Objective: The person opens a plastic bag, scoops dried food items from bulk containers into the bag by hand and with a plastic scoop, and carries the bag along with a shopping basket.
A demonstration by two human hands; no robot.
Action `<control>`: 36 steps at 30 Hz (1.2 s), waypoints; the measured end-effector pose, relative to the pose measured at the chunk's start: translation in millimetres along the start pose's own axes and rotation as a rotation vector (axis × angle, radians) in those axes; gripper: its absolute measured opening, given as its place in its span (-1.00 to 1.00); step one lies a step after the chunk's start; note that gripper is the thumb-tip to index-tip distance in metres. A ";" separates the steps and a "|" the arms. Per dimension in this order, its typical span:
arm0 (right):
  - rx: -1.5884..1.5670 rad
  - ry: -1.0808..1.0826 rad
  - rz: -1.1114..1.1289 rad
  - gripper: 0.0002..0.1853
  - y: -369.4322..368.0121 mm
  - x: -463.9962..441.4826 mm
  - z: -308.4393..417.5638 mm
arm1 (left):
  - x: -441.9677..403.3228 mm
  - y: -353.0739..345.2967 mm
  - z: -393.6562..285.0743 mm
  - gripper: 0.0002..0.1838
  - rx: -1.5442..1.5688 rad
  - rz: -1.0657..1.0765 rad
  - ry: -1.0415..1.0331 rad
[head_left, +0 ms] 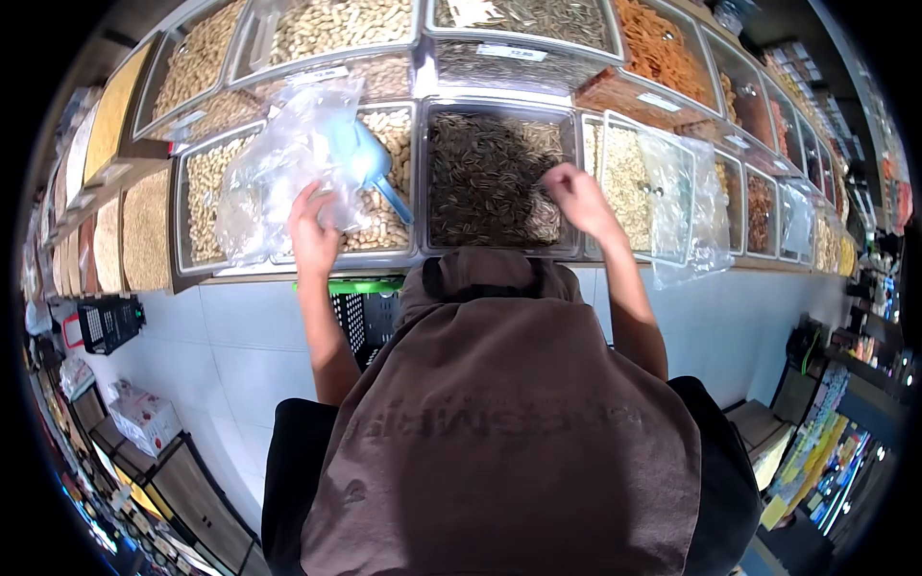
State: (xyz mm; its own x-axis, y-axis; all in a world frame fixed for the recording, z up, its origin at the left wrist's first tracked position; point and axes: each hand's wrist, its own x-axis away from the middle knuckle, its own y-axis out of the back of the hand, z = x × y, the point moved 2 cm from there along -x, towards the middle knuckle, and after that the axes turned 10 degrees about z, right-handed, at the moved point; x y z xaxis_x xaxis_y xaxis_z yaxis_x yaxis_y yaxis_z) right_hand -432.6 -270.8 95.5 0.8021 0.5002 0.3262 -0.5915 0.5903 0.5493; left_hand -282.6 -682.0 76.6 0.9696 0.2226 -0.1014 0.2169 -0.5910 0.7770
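Note:
My left hand [315,235] is closed on the edge of a crumpled clear plastic bag [264,206], above a bin of unshelled peanuts [389,134]. Beside the bag is a light blue scoop [360,154], its handle slanting down over the peanuts. The bag partly covers the scoop, and I cannot tell whether the scoop is inside it. My right hand [576,197], slightly blurred, hovers at the right side of a bin of dark striped sunflower seeds [480,173]. Its fingers are bunched together; what they hold, if anything, is hidden.
A clear lid [663,192] and a loose plastic sheet lie over the bin right of the seeds. Behind stands a higher row of bins with peanuts, seeds and orange dried strips [658,43]. A black basket with a green rim [360,286] is below the counter edge.

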 end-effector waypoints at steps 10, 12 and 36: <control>0.458 -0.473 -0.669 -0.47 88.7 77.7 -125.5 | 18.0 26.6 57.4 -0.48 -0.138 0.203 0.125; 0.410 -0.481 -0.664 -0.49 88.3 72.7 -136.6 | 16.7 31.5 50.4 -0.46 -0.072 0.284 0.141; 0.164 -0.111 -0.448 -0.78 -34.2 -31.4 7.2 | -34.3 -112.0 -122.7 -0.30 -0.075 0.276 -0.217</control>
State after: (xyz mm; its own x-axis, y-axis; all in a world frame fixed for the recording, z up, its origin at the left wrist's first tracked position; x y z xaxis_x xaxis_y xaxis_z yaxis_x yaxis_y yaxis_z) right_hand -437.0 -311.2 72.0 0.9839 0.1442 0.1052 -0.1727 0.6203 0.7651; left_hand -354.0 -528.3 69.4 0.9937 -0.1116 -0.0047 -0.0573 -0.5456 0.8361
